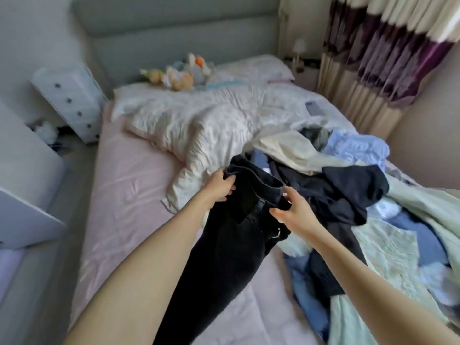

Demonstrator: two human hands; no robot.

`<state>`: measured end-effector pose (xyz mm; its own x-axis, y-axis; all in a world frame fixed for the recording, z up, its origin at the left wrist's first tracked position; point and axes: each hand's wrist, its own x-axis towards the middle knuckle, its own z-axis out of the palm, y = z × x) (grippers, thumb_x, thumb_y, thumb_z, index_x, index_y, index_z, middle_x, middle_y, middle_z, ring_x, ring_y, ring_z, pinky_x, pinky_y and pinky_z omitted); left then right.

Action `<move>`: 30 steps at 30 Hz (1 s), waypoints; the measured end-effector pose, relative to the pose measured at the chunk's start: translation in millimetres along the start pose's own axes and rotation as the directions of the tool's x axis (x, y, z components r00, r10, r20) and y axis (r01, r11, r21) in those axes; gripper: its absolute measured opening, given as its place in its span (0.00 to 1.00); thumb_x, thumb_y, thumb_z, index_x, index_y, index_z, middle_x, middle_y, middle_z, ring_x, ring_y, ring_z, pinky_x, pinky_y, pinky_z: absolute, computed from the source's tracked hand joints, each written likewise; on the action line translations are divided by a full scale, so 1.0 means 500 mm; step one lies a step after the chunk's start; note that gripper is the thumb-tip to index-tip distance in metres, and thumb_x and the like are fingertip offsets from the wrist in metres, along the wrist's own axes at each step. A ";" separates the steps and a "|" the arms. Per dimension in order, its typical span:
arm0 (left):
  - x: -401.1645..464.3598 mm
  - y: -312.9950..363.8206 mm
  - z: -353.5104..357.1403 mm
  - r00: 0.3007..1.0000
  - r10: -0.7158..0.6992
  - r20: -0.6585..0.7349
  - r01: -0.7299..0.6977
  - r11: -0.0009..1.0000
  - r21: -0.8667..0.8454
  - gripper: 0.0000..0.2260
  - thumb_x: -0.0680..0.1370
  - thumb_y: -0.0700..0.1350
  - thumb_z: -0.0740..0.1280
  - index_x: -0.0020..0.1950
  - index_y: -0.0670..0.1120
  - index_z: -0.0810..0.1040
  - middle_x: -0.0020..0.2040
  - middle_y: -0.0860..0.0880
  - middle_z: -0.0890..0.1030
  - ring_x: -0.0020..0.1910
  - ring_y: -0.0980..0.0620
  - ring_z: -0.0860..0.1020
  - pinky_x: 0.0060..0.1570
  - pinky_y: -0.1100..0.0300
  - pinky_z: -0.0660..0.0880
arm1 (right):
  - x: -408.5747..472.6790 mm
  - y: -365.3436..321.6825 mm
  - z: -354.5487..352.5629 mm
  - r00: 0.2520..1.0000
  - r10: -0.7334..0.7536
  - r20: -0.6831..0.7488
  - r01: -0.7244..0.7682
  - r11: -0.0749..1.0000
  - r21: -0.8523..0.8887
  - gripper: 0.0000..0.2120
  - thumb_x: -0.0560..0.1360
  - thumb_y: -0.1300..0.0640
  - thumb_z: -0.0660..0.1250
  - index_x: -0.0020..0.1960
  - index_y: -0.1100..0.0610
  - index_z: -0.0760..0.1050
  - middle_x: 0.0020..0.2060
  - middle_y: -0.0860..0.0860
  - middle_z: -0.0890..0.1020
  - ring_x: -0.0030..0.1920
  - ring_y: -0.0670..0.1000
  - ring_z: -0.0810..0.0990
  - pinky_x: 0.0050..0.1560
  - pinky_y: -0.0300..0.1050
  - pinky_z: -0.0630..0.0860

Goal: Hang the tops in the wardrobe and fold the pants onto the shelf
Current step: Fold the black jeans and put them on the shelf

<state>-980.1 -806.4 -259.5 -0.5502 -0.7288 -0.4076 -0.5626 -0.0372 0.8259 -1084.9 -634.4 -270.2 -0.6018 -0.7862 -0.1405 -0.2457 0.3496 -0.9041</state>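
A pair of black jeans (224, 247) hangs over the pink bed sheet (129, 200), waistband up and legs trailing toward me. My left hand (220, 185) grips the left side of the waistband. On the right side my right hand (290, 211) pinches the waistband near the fly. A heap of clothes (348, 195) lies to the right on the bed: dark navy pieces, a cream garment, light blue and pale green fabrics.
A crumpled white duvet (211, 123) covers the middle of the bed, with soft toys (179, 73) near the headboard. A white drawer chest (72, 98) stands at the left, white furniture (25, 183) nearer. Curtains (373, 58) hang at the right.
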 end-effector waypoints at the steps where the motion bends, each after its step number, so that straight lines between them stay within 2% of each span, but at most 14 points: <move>1: 0.018 -0.025 0.025 0.996 -0.063 0.063 0.068 0.993 -0.096 0.11 0.81 0.44 0.56 0.63 0.51 0.68 0.44 0.48 0.77 0.47 0.49 0.76 0.46 0.56 0.74 | 0.002 0.038 0.007 1.000 -0.012 -0.021 0.011 0.999 -0.045 0.17 0.69 0.67 0.68 0.55 0.55 0.73 0.42 0.42 0.78 0.40 0.36 0.77 0.38 0.26 0.69; 3: 0.042 -0.088 0.059 0.968 -0.179 0.178 0.226 0.930 -0.289 0.12 0.79 0.39 0.55 0.59 0.51 0.70 0.47 0.47 0.77 0.51 0.46 0.76 0.54 0.48 0.72 | -0.001 0.114 0.036 0.999 -0.036 -0.018 0.033 0.988 -0.151 0.16 0.70 0.66 0.68 0.55 0.53 0.73 0.43 0.38 0.77 0.44 0.38 0.77 0.42 0.26 0.68; 6: 0.045 -0.214 0.065 0.904 -0.319 0.285 0.428 0.669 -0.608 0.12 0.75 0.42 0.53 0.44 0.45 0.76 0.44 0.42 0.79 0.51 0.39 0.77 0.61 0.41 0.69 | -0.028 0.213 0.097 0.998 -0.034 0.053 0.049 0.949 -0.312 0.23 0.71 0.64 0.66 0.64 0.52 0.70 0.55 0.46 0.77 0.55 0.50 0.77 0.52 0.41 0.71; 8: 0.032 -0.317 0.053 0.872 -0.363 0.329 0.485 0.545 -0.684 0.21 0.77 0.51 0.53 0.37 0.43 0.81 0.41 0.40 0.82 0.52 0.37 0.79 0.58 0.41 0.72 | -0.055 0.266 0.149 0.987 -0.023 0.158 0.089 0.901 -0.425 0.27 0.71 0.63 0.65 0.68 0.50 0.67 0.58 0.48 0.74 0.56 0.53 0.76 0.52 0.46 0.72; 10: 0.012 -0.398 0.031 0.845 -0.414 0.339 0.527 0.539 -0.657 0.25 0.77 0.60 0.57 0.41 0.42 0.83 0.46 0.40 0.83 0.50 0.41 0.80 0.52 0.47 0.75 | -0.085 0.295 0.194 0.956 -0.048 0.288 0.188 0.858 -0.478 0.28 0.70 0.63 0.66 0.68 0.50 0.68 0.56 0.51 0.75 0.56 0.55 0.75 0.53 0.46 0.72; 13: -0.007 -0.493 0.013 0.851 -0.482 0.210 0.525 0.757 -0.388 0.10 0.74 0.52 0.68 0.46 0.45 0.79 0.54 0.42 0.81 0.52 0.46 0.80 0.51 0.54 0.74 | -0.114 0.331 0.286 0.898 -0.128 0.422 0.350 0.787 -0.507 0.28 0.70 0.62 0.69 0.69 0.54 0.69 0.53 0.56 0.76 0.58 0.60 0.74 0.61 0.54 0.71; 17: -0.017 -0.599 0.023 0.917 -0.396 -0.039 0.397 0.918 0.004 0.08 0.76 0.41 0.68 0.54 0.45 0.75 0.57 0.48 0.76 0.58 0.50 0.74 0.51 0.60 0.67 | -0.151 0.384 0.388 0.748 0.060 0.661 0.357 0.804 -0.476 0.29 0.79 0.53 0.60 0.76 0.49 0.53 0.67 0.52 0.65 0.76 0.54 0.48 0.74 0.55 0.45; 19: -0.035 -0.643 0.047 0.936 -0.323 -0.140 0.352 0.859 0.372 0.13 0.77 0.42 0.66 0.61 0.45 0.72 0.63 0.45 0.72 0.59 0.47 0.72 0.54 0.56 0.69 | -0.161 0.407 0.403 0.710 0.057 0.701 0.277 0.893 -0.353 0.25 0.79 0.54 0.60 0.75 0.53 0.58 0.68 0.51 0.66 0.76 0.53 0.49 0.74 0.51 0.49; 20: -0.048 -0.662 0.064 0.950 -0.231 -0.213 0.311 0.781 0.542 0.16 0.77 0.43 0.65 0.64 0.45 0.71 0.66 0.44 0.70 0.62 0.44 0.71 0.57 0.52 0.69 | -0.162 0.415 0.402 0.769 0.016 0.639 0.224 0.929 -0.293 0.22 0.79 0.58 0.61 0.72 0.57 0.65 0.66 0.54 0.70 0.74 0.55 0.56 0.72 0.46 0.55; 22: -0.077 -0.673 0.104 0.962 0.019 -0.272 0.188 0.674 0.714 0.20 0.76 0.45 0.64 0.68 0.45 0.70 0.68 0.41 0.69 0.66 0.40 0.69 0.60 0.44 0.67 | -0.140 0.425 0.386 0.940 -0.066 0.335 0.177 0.933 -0.314 0.15 0.75 0.66 0.62 0.61 0.64 0.75 0.57 0.60 0.78 0.63 0.62 0.73 0.63 0.38 0.63; 24: -0.107 -0.673 0.153 0.965 0.191 -0.180 0.017 0.639 0.769 0.22 0.75 0.49 0.63 0.69 0.48 0.70 0.70 0.41 0.69 0.69 0.39 0.67 0.63 0.39 0.64 | -0.092 0.446 0.363 0.997 -0.051 0.063 0.072 0.924 -0.375 0.15 0.73 0.67 0.61 0.59 0.66 0.75 0.56 0.62 0.78 0.58 0.64 0.75 0.61 0.40 0.65; 26: -0.133 -0.685 0.205 0.973 0.223 -0.066 -0.088 0.614 0.784 0.25 0.74 0.55 0.59 0.71 0.52 0.69 0.72 0.41 0.66 0.71 0.38 0.64 0.65 0.35 0.59 | -0.035 0.472 0.349 0.992 0.122 0.027 -0.100 0.904 -0.415 0.21 0.75 0.62 0.64 0.67 0.66 0.67 0.64 0.62 0.72 0.65 0.62 0.70 0.66 0.45 0.62; 28: -0.149 -0.693 0.241 0.986 0.170 -0.004 -0.103 0.619 0.779 0.29 0.73 0.60 0.60 0.73 0.53 0.65 0.74 0.41 0.63 0.73 0.37 0.60 0.67 0.34 0.55 | 0.000 0.493 0.336 0.910 0.396 0.123 -0.324 0.864 -0.385 0.31 0.75 0.54 0.66 0.73 0.62 0.59 0.70 0.57 0.67 0.69 0.56 0.66 0.69 0.46 0.63; 30: -0.147 -0.713 0.251 0.995 0.097 0.022 -0.079 0.637 0.767 0.33 0.72 0.63 0.62 0.75 0.54 0.59 0.76 0.41 0.57 0.74 0.36 0.54 0.69 0.35 0.51 | 0.021 0.508 0.333 0.816 0.537 0.215 -0.463 0.829 -0.314 0.27 0.73 0.51 0.69 0.68 0.58 0.67 0.66 0.53 0.73 0.61 0.51 0.75 0.58 0.38 0.72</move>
<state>-816.7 -653.9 -573.1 -0.6156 -0.7140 -0.3336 -0.7881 0.5580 0.2599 -1027.2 -638.8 -568.4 -0.4593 -0.5632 -0.6869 -0.1641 0.8138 -0.5575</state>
